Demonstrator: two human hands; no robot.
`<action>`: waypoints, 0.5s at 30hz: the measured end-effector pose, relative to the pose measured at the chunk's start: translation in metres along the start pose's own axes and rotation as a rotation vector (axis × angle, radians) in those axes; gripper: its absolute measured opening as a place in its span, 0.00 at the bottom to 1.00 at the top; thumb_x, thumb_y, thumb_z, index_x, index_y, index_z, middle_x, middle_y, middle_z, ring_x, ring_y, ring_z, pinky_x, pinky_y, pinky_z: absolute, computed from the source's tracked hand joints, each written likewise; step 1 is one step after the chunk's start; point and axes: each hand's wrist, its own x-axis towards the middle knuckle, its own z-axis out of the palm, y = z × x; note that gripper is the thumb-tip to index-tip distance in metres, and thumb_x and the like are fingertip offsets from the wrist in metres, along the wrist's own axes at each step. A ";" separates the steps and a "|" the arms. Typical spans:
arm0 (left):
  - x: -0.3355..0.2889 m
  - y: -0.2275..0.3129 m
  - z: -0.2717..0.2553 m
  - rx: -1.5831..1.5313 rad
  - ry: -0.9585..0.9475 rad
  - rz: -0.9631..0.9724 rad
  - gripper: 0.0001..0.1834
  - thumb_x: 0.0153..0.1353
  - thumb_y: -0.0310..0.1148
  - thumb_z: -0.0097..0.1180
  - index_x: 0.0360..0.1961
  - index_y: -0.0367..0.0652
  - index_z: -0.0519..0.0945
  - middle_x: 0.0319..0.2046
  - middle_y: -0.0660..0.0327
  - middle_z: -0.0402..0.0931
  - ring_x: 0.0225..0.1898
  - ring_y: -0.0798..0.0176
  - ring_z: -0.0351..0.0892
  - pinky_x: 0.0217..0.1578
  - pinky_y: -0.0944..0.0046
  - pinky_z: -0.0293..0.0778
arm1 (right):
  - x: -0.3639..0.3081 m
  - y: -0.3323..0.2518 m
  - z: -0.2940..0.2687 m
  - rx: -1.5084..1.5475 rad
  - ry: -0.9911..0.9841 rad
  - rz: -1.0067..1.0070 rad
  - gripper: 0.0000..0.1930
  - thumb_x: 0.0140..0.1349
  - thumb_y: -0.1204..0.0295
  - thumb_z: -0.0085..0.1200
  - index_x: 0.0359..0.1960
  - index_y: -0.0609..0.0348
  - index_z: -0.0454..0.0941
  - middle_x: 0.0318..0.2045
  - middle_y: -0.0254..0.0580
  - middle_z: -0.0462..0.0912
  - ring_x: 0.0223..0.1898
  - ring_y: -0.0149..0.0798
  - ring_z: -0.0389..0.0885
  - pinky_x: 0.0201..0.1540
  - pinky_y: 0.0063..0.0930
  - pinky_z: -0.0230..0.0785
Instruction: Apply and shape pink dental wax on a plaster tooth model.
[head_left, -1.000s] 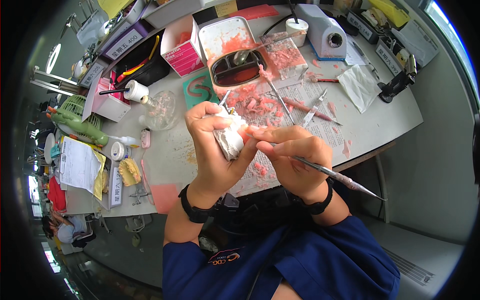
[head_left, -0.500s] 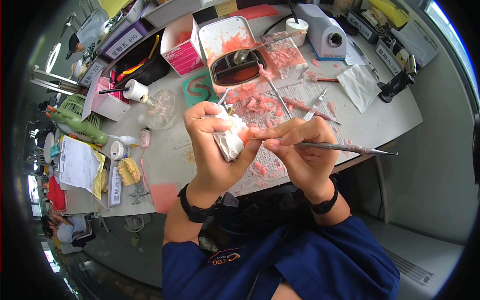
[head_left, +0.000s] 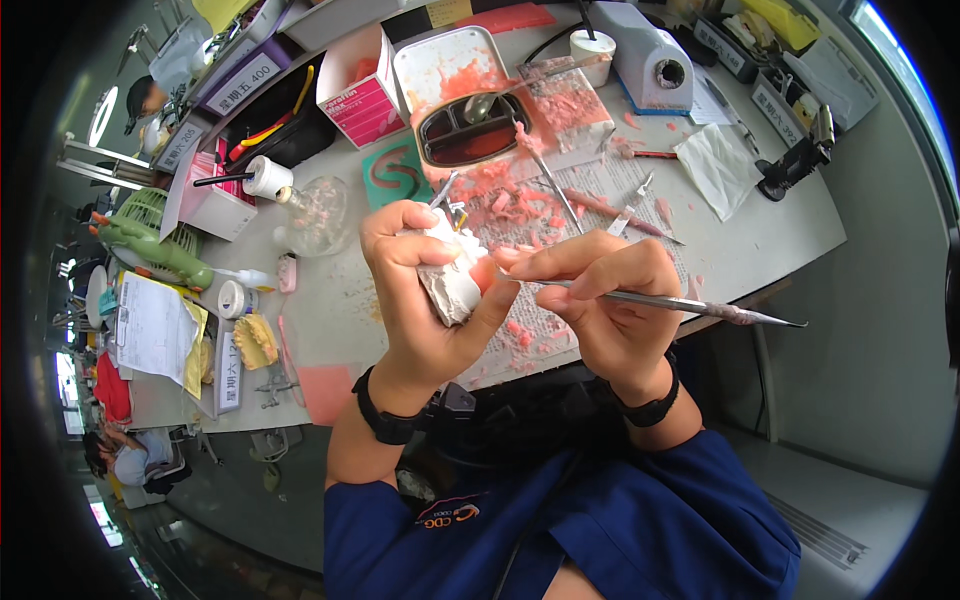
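A white plaster dental cast [head_left: 450,290] is gripped by my left hand [head_left: 405,325], its fingers curled over the top and the thumb along the near side. Pink wax [head_left: 482,273] covers the cast's right side. Between the thumb and fingers of my right hand [head_left: 625,310] is a thin metal wax carver [head_left: 715,310], its shaft pointing out to the right. Its working tip lies by my left thumb, close to the pink wax; whether they touch I cannot tell. Below both hands, pink wax shavings [head_left: 520,335] lie on printed paper.
A wax-stained metal tray [head_left: 450,62] with a dark-welled heater [head_left: 470,150] stands beyond my hands. Another knife [head_left: 632,205] and a wax-tipped tool [head_left: 550,180] lie near. Left are a glass burner [head_left: 318,215] and yellowish cast [head_left: 256,342]; right, a grey-white machine [head_left: 645,60].
My left hand and the cast have shifted slightly left. In my right hand the wax carver has tilted, its outer end now lower and farther right.
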 end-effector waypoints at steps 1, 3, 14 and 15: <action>-0.001 -0.001 0.000 -0.007 -0.001 -0.007 0.27 0.51 0.36 0.72 0.43 0.41 0.65 0.43 0.49 0.62 0.47 0.53 0.65 0.47 0.56 0.65 | -0.001 0.000 0.001 -0.003 0.001 -0.001 0.10 0.59 0.85 0.60 0.32 0.63 0.69 0.35 0.56 0.83 0.39 0.45 0.87 0.43 0.34 0.81; 0.000 0.000 0.001 -0.016 -0.002 -0.013 0.27 0.51 0.36 0.72 0.42 0.41 0.65 0.43 0.49 0.62 0.47 0.53 0.65 0.47 0.56 0.65 | -0.003 -0.002 0.004 -0.036 0.033 0.049 0.10 0.58 0.86 0.61 0.32 0.63 0.69 0.34 0.53 0.84 0.41 0.45 0.87 0.44 0.33 0.81; -0.002 0.000 0.002 -0.029 -0.002 -0.043 0.27 0.51 0.36 0.72 0.42 0.41 0.65 0.42 0.49 0.62 0.47 0.53 0.65 0.47 0.56 0.65 | -0.005 -0.001 0.010 -0.088 0.084 0.033 0.11 0.55 0.87 0.62 0.30 0.63 0.71 0.31 0.49 0.84 0.40 0.44 0.88 0.41 0.31 0.81; -0.002 0.000 0.002 -0.029 -0.002 -0.042 0.27 0.51 0.36 0.72 0.42 0.41 0.65 0.42 0.49 0.62 0.47 0.53 0.65 0.47 0.56 0.65 | -0.006 -0.001 0.010 -0.102 0.090 0.030 0.11 0.55 0.87 0.62 0.30 0.63 0.71 0.31 0.50 0.84 0.39 0.44 0.88 0.41 0.31 0.81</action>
